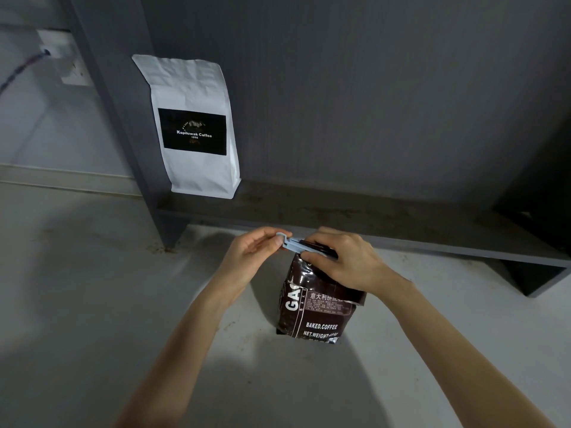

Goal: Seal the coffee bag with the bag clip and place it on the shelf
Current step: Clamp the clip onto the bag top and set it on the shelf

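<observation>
A dark brown coffee bag (315, 310) with white "BAKED.COFFEE" print stands upright on the pale floor, just in front of the low grey shelf (355, 217). A light blue bag clip (293, 246) lies across the bag's folded top. My left hand (253, 254) pinches the clip's left end between thumb and fingers. My right hand (343, 261) lies over the clip's right part and the bag's top, gripping both. The clip's right end is hidden under that hand.
A white coffee bag (191, 128) with a black label stands at the shelf's left end, against the grey back panel. The shelf's upright side panel (123, 118) rises to its left. A wall socket with a cable (55, 54) is at the far left.
</observation>
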Demonstrator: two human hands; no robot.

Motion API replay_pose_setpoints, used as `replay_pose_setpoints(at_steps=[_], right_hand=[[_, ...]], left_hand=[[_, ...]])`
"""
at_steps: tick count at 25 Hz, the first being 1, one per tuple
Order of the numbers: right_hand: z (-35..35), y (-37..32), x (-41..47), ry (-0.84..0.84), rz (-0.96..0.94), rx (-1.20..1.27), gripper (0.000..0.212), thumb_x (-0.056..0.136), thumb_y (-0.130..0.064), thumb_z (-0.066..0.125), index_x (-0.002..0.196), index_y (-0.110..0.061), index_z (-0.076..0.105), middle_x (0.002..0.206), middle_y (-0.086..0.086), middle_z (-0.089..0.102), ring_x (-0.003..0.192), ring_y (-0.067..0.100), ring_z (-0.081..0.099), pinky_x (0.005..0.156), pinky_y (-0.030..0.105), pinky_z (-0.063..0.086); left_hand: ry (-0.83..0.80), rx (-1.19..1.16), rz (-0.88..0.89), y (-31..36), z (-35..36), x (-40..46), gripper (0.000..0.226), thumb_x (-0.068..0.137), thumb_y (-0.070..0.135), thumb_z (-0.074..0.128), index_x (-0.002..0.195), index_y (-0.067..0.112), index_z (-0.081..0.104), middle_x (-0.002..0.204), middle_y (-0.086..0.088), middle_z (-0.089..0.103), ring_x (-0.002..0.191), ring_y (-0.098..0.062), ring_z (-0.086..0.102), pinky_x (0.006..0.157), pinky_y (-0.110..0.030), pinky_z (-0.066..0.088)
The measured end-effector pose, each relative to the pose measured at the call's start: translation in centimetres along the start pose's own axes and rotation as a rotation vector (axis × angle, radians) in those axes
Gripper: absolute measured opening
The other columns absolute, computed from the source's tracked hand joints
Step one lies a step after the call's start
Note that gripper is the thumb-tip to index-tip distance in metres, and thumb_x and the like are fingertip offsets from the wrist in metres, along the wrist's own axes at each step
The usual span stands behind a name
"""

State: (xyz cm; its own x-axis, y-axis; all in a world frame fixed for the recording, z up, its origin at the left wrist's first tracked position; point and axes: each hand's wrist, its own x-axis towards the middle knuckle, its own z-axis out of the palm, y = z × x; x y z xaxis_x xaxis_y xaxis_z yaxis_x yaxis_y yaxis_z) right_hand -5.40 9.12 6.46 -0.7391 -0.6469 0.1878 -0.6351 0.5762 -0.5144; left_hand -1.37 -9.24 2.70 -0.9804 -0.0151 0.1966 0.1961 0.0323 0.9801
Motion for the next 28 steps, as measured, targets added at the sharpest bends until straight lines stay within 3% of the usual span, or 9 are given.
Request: replay_pose_setpoints(at_steps=[7,14,19,24,28], right_hand=[[0.2,-0.1,-0.3,0.013,-0.017,-0.010,0.023,0.086,-0.035,0.051,0.101,-0.020,0.058,0.094,0.000,0.063,0.079,0.018,0.057,0.062,0.031,0.041],[0.2,-0.2,-0.4,0.033,-0.045,-0.051,0.024,0.086,-0.034,0.051,0.105,-0.020,0.057,0.095,0.000,0.062,0.080,0.018,0.058,0.061,0.030,0.039],[0.5,-0.3,-0.9,0.062,-0.041,-0.033,0.025,0.085,-0.032,0.052,0.107,-0.020,0.057,0.097,0.000,0.062,0.081,0.019,0.058,0.063,0.032,0.043],[0.0,-0.5,-0.2,0.007,0.042,0.015,0.022,0.083,-0.035,0.054,0.101,-0.025,0.058,0.089,-0.013,0.054,0.081,0.012,0.054,0.065,0.030,0.040],[-0.2,-1.0,0.4,-0.035,0.029,0.047,0.023,0.083,-0.031,0.056,0.104,-0.024,0.057,0.092,-0.009,0.054,0.085,0.013,0.054,0.072,0.033,0.045]], left_hand=[[-0.059,0.010,0.030,0.2,0.0,0.3,0.014,0.077,0.034,0.055,0.081,0.028,0.066,0.076,0.017,0.069,0.077,0.002,0.060,0.075,-0.009,0.047],[-0.024,-0.041,0.002,0.1,0.2,0.3,0.019,0.087,0.012,0.051,0.079,0.022,0.065,0.073,0.016,0.070,0.075,0.002,0.063,0.071,-0.009,0.048],[-0.077,-0.071,-0.042,0.4,0.4,0.5,0.022,0.088,0.010,0.046,0.076,0.020,0.062,0.069,0.014,0.068,0.076,-0.002,0.061,0.079,-0.020,0.047],[-0.047,-0.121,-0.038,-0.1,0.3,0.2,0.020,0.087,0.010,0.046,0.080,0.018,0.063,0.073,0.011,0.072,0.076,-0.004,0.064,0.077,-0.017,0.050],[-0.002,-0.130,-0.056,-0.4,-0.1,0.2,0.019,0.084,0.013,0.051,0.079,0.023,0.067,0.076,0.010,0.074,0.077,-0.006,0.066,0.082,-0.023,0.049]])
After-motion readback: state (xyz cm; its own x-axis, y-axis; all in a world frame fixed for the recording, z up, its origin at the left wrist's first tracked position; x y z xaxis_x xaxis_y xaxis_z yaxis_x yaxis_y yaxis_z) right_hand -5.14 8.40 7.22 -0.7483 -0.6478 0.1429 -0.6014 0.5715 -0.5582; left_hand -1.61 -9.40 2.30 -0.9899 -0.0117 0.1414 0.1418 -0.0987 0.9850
